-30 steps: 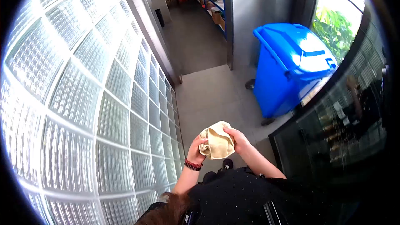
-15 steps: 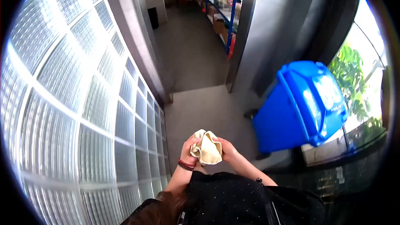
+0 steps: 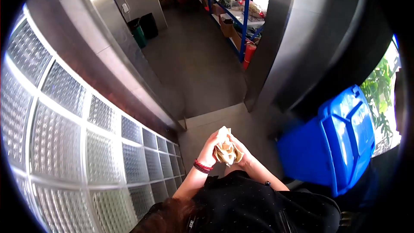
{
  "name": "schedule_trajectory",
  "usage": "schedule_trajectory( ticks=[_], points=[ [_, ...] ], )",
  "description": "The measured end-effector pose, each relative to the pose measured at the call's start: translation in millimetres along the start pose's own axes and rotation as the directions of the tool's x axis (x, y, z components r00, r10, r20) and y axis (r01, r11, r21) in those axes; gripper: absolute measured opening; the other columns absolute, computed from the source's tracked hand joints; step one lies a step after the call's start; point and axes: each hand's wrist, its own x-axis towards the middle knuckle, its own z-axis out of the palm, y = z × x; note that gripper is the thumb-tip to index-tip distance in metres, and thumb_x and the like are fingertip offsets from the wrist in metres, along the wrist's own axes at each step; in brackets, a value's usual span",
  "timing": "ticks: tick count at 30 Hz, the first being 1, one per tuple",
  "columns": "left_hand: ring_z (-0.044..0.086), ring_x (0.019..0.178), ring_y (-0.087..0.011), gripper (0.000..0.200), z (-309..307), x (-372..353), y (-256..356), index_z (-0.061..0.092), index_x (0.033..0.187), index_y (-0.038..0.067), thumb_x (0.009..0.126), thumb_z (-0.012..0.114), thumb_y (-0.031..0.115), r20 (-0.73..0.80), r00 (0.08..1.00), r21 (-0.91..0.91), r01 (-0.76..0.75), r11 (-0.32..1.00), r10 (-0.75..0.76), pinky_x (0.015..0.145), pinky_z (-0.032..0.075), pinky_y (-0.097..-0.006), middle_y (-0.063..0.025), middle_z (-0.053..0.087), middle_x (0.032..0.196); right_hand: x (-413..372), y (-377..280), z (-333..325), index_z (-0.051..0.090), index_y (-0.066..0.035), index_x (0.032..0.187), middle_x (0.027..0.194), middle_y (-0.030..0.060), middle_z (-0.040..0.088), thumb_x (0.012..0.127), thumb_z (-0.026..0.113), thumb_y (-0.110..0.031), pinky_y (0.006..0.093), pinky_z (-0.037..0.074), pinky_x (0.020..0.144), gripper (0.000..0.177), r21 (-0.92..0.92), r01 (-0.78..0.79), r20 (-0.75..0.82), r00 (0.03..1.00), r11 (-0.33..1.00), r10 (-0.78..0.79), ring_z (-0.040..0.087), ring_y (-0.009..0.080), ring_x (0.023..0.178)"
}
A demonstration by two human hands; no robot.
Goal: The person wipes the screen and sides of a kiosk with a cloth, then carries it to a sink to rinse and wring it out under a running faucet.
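A crumpled cream cloth [image 3: 229, 152] is bunched between my two hands, in front of my black top. My left hand [image 3: 210, 149], with red and dark bead bracelets at its wrist, is closed on the cloth's left side. From the right, my right hand [image 3: 242, 150] grips the same cloth. Some fingertips are hidden in the folds.
A doorway opens ahead, with a glass-block wall [image 3: 64, 125] at left and a large blue wheeled bin [image 3: 306, 149] at right. Beyond the doorway stand blue-framed shelves [image 3: 245, 21], a red fire extinguisher [image 3: 249, 55] and a green bin [image 3: 139, 36].
The doorway and shelves appear nearer, and the blue bin sits farther right and lower. The cloth is bunched more tightly, with my hands closer together.
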Motion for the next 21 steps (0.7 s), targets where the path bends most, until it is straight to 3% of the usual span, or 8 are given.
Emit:
schedule_trajectory(
  ticks=[4, 8, 11, 14, 15, 18, 19, 21],
  points=[
    [0.054, 0.103, -0.0157, 0.039, -20.1, 93.3, 34.2, 0.045, 0.121, 0.000, 0.086, 0.048, 0.016, 0.059, 0.998, -0.021, -0.019, 1.000, 0.020, 0.088, 0.044, -0.0289, -0.0072, 0.055, 0.114, 84.7, -73.1, -2.8, 0.050, 0.001, 0.110, 0.105, 0.0141, 0.059, 0.090, 0.047, -0.022, 0.0354, 0.049, 0.081, 0.031, -0.041, 0.007, -0.021, 1.000, 0.999, -0.008, 0.059, 0.0228, 0.092],
    [0.053, 0.104, -0.0157, 0.034, -18.5, 186.4, 89.5, 0.046, 0.118, 0.001, 0.086, 0.045, 0.013, 0.022, 0.997, -0.086, -0.077, 0.993, 0.079, 0.089, 0.043, -0.0287, -0.0075, 0.055, 0.113, 180.7, -160.9, -10.7, 0.050, -0.002, 0.111, 0.108, 0.0129, 0.056, 0.088, 0.046, -0.020, 0.0421, 0.045, 0.085, 0.029, 0.091, -0.004, -0.066, 0.998, 0.996, 0.010, 0.054, 0.0277, 0.099],
    [0.055, 0.100, -0.0163, 0.030, -30.9, 241.6, 126.1, 0.046, 0.114, 0.002, 0.086, 0.045, 0.011, 0.032, 0.990, -0.040, -0.137, 0.990, 0.138, 0.083, 0.047, -0.0298, -0.0075, 0.056, 0.106, 230.2, -220.4, 24.7, 0.050, -0.004, 0.109, 0.106, 0.0121, 0.056, 0.087, 0.049, -0.022, 0.0437, 0.046, 0.085, 0.029, 0.008, 0.026, -0.101, 0.995, 1.000, -0.025, 0.055, 0.0278, 0.098],
    [0.057, 0.096, -0.0172, 0.031, -50.2, 287.4, 152.6, 0.045, 0.115, 0.001, 0.085, 0.045, 0.010, 0.171, 0.982, -0.255, -0.035, 0.966, 0.080, 0.076, 0.050, -0.0318, -0.0073, 0.055, 0.105, 281.0, -260.9, 45.0, 0.049, -0.002, 0.113, 0.110, 0.0130, 0.056, 0.090, 0.046, -0.024, 0.0440, 0.044, 0.087, 0.032, 0.012, 0.008, -0.044, 0.999, 1.000, -0.008, 0.054, 0.0278, 0.101],
    [0.057, 0.097, -0.0201, 0.030, -51.4, 296.4, 159.1, 0.044, 0.115, 0.001, 0.086, 0.045, 0.010, -0.100, 0.994, -0.192, -0.071, 0.979, 0.053, 0.075, 0.052, -0.0344, -0.0094, 0.054, 0.108, 299.9, -259.9, 46.9, 0.048, -0.002, 0.114, 0.112, 0.0136, 0.056, 0.090, 0.045, -0.025, 0.0452, 0.043, 0.089, 0.033, 0.050, 0.021, -0.021, 1.000, 0.999, -0.020, 0.054, 0.0283, 0.103],
    [0.054, 0.103, -0.0223, 0.031, -78.7, 338.2, 168.0, 0.044, 0.119, 0.002, 0.089, 0.044, 0.010, -0.135, 0.989, -0.182, -0.080, 0.980, 0.056, 0.085, 0.048, -0.0386, -0.0119, 0.053, 0.113, 352.5, -273.4, 27.1, 0.047, -0.002, 0.117, 0.117, 0.0152, 0.054, 0.093, 0.038, -0.027, 0.0464, 0.041, 0.092, 0.036, 0.171, -0.018, -0.019, 1.000, 0.985, 0.022, 0.053, 0.0296, 0.106],
    [0.053, 0.106, -0.0231, 0.031, -98.4, 359.0, 171.0, 0.042, 0.121, 0.004, 0.091, 0.042, 0.010, -0.100, 0.995, -0.361, -0.032, 0.932, -0.005, 0.088, 0.047, -0.0400, -0.0119, 0.052, 0.117, 370.4, -278.7, 22.8, 0.047, -0.002, 0.118, 0.117, 0.0152, 0.054, 0.093, 0.036, -0.028, 0.0465, 0.041, 0.092, 0.038, 0.183, -0.039, -0.031, 0.998, 0.982, 0.045, 0.053, 0.0298, 0.106],
    [0.054, 0.103, -0.0227, 0.028, -128.7, 398.6, 185.0, 0.044, 0.117, 0.004, 0.090, 0.046, 0.011, -0.118, 0.993, -0.298, -0.032, 0.954, -0.003, 0.087, 0.047, -0.0388, -0.0111, 0.053, 0.114, 410.2, -294.4, 38.8, 0.047, -0.002, 0.115, 0.115, 0.0155, 0.054, 0.094, 0.035, -0.029, 0.0453, 0.041, 0.092, 0.037, 0.214, -0.047, -0.061, 0.996, 0.976, 0.061, 0.052, 0.0294, 0.105]
  ],
)
